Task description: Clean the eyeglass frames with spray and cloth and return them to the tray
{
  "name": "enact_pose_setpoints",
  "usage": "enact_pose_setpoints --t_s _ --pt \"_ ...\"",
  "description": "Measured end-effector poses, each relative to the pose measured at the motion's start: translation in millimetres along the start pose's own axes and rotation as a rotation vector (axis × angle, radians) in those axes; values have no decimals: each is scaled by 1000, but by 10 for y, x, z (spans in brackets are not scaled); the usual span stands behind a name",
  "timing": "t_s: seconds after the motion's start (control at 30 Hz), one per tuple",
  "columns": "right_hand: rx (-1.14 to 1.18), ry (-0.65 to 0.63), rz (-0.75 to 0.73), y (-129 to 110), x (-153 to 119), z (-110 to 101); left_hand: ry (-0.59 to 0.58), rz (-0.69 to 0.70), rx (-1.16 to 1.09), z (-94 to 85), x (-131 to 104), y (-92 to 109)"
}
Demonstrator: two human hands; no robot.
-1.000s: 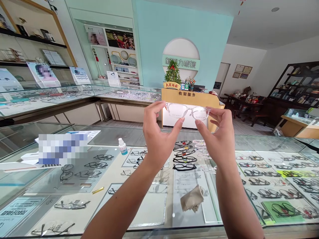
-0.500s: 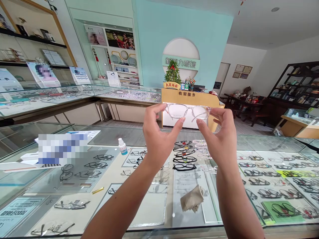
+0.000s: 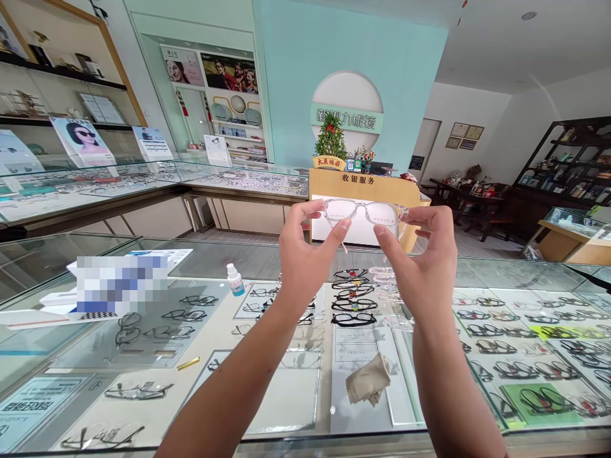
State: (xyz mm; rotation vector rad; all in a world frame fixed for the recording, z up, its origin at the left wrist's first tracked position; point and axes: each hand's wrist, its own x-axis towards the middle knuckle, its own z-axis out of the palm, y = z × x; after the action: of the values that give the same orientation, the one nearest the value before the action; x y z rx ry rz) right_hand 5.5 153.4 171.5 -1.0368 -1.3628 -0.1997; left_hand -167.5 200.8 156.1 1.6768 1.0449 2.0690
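Note:
A clear-framed pair of glasses [image 3: 382, 212] is held up in front of me above the glass counter. My left hand [image 3: 308, 251] pinches its left side, and my right hand [image 3: 422, 254] pinches the right side. Small print shows on the right lens. Below the hands, a column of dark-framed glasses [image 3: 354, 319] lies on the counter beside some clear frames. Nearer to me rests a crumpled beige cloth [image 3: 368, 380]. A small white and blue bottle [image 3: 235, 280] stands upright to the left.
Papers [image 3: 176, 257] lie on the counter's left side, with a short gold stick [image 3: 188, 364] nearer me. Rows of frames [image 3: 496, 346] fill the right side. A wooden desk [image 3: 382, 184] with a plant stands beyond the counter.
The clear glasses and both hands have shifted slightly to the right. The glasses have turned a little, and the print on the right lens now shows.

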Motion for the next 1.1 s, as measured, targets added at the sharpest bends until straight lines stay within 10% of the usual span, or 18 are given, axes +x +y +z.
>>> enact_pose_setpoints --t_s 0.7,1.1 --pt "453 -343 281 270 76 190 340 604 280 -10 -68 23" --pt "456 -369 304 284 80 221 317 542 284 0 -72 -11"
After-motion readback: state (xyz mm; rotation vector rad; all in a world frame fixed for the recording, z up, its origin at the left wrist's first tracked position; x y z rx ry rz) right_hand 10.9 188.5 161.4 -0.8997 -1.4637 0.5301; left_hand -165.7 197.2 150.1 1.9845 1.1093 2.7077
